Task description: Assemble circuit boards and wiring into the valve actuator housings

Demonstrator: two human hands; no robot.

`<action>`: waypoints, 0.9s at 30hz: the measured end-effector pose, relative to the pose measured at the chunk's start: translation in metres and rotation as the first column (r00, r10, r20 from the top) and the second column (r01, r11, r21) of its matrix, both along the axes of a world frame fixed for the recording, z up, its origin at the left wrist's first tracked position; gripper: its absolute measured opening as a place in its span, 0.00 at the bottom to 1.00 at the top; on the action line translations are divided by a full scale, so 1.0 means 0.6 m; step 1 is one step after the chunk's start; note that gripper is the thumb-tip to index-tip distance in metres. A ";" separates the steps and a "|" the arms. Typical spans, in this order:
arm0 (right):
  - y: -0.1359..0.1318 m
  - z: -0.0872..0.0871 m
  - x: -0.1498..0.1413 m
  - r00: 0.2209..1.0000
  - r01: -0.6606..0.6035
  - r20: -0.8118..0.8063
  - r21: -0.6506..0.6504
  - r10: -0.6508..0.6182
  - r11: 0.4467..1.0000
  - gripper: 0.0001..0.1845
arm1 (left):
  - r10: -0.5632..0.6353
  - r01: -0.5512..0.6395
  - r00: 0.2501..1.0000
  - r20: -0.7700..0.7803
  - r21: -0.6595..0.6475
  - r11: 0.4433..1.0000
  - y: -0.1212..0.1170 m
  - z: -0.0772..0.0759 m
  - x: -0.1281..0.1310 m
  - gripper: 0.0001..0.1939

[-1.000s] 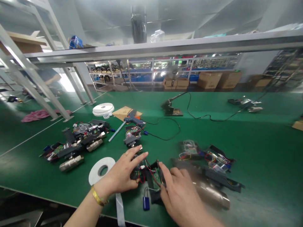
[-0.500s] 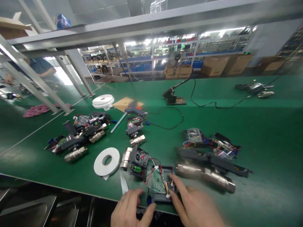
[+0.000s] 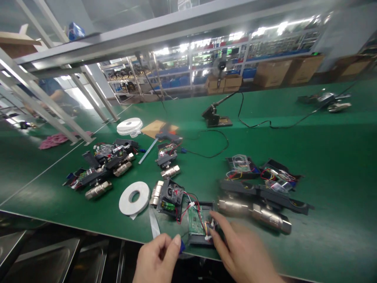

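Observation:
An open dark plastic case (image 3: 202, 240) with a green circuit board (image 3: 195, 220) lies near the bench's front edge. My right hand (image 3: 240, 245) grips its right side, with thumb and forefinger around a small dark part beside white connectors. Left of the case, my left hand (image 3: 157, 253) is closed in a pinch on a small blue part (image 3: 182, 247), mostly hidden behind the thumb. Red and black wires join the board to a dark housing (image 3: 171, 200) with a clear-covered mechanism, attached to a metal valve body (image 3: 156, 193).
A white tape roll (image 3: 134, 199) and a paper strip (image 3: 154, 223) lie to the left. Valve assemblies (image 3: 98, 190) are grouped farther left, others (image 3: 271, 218) at right. Behind are a glue gun (image 3: 168, 135) and a soldering iron stand (image 3: 216, 116). A person's arm (image 3: 57, 96) shows far left.
My left hand's fingers have come together on the blue part and lifted it slightly leftward. My right hand stays at the case. The whole view has shifted slightly.

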State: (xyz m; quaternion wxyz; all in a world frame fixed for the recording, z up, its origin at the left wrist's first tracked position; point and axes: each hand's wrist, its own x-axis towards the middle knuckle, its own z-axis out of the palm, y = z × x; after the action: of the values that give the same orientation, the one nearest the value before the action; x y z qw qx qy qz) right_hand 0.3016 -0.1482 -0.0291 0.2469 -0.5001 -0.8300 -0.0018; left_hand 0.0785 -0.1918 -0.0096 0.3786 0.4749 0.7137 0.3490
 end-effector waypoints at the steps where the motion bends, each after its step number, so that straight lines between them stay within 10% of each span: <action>1: 0.000 0.007 0.000 0.998 -0.015 -0.055 0.035 0.017 0.999 0.17 | 0.037 -0.018 0.987 0.154 -0.127 0.992 0.005 0.002 0.003 0.33; 7: 0.005 0.043 -0.018 0.907 -0.292 -0.274 0.142 0.321 0.946 0.13 | 0.125 0.157 0.748 0.652 -0.357 0.921 0.015 -0.013 0.010 0.34; 19: 0.025 -0.002 -0.044 0.822 -0.409 -0.375 0.135 0.429 0.902 0.06 | 0.228 0.152 0.504 0.833 -0.346 0.926 0.017 -0.034 0.030 0.36; 27: 0.036 0.041 -0.052 0.831 -0.453 -0.260 0.196 0.492 0.870 0.13 | 0.149 0.185 0.597 0.788 -0.316 0.930 0.025 -0.033 0.047 0.38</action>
State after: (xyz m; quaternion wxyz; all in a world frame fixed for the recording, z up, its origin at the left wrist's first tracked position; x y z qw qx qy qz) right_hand 0.2703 -0.1263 -0.0043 0.3941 -0.2570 -0.8785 0.0832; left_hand 0.1068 -0.1769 -0.0295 0.7431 0.1952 0.5140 0.3814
